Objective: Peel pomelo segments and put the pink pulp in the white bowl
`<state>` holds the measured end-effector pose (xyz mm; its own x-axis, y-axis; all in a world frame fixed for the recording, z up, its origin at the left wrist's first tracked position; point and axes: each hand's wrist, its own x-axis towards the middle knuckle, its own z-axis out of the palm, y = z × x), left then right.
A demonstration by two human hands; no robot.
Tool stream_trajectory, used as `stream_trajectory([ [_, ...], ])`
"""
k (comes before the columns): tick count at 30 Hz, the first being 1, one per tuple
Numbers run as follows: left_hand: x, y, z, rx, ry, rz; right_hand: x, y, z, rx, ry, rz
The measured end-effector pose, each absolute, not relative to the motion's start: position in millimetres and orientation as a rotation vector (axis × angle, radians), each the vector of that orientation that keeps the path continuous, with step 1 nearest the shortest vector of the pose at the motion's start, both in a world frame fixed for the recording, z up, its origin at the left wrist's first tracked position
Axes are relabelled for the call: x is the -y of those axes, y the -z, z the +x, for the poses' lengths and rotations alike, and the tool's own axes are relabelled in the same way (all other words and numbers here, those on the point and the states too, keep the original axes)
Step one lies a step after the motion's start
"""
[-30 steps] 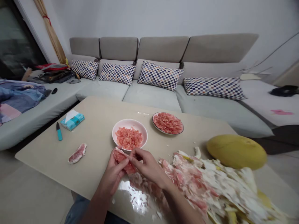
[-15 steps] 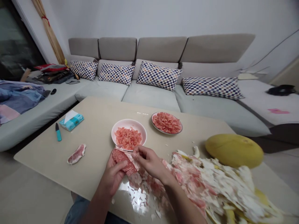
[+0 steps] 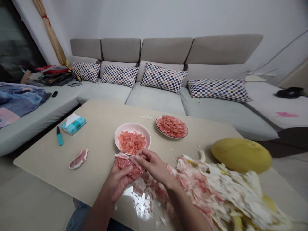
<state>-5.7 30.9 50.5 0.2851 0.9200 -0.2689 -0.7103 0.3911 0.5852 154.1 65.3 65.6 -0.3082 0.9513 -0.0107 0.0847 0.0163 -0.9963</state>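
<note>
A pink pomelo segment lies in my left hand, the thumb across its flesh and the fingers beneath. My right hand pinches the pale membrane along the segment's right side, which is partly peeled back. Just beyond my hands stands a white bowl of loose pink pomelo flesh. Peeled membranes and rind are heaped beside my right forearm. Seeds lie scattered on the glossy tabletop below my hands.
A plate of pomelo flesh sits behind the bowl. At the right lies a whole yellow pomelo. An unpeeled segment, a teal-handled knife and a tissue pack are on the left. A sofa borders the table's far side.
My right hand has drawn the membrane a little further back over the segment's right side. The segment has tilted slightly in my left hand. Other things stay put.
</note>
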Motion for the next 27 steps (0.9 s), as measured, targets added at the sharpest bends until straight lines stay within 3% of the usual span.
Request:
stream_trajectory([
  [15, -28, -53, -7, -0.644, -1.247, 0.392, -68, -64, 162, 1.525, -1.292, -1.177],
  [21, -32, -55, -14, -0.729, -1.359, 0.403, -60, -83, 168, 1.669, -0.828, -1.256],
  [27, -34, -54, -13, -0.716, -1.362, 0.393, -50, -86, 164, 1.837, -1.053, -1.243],
])
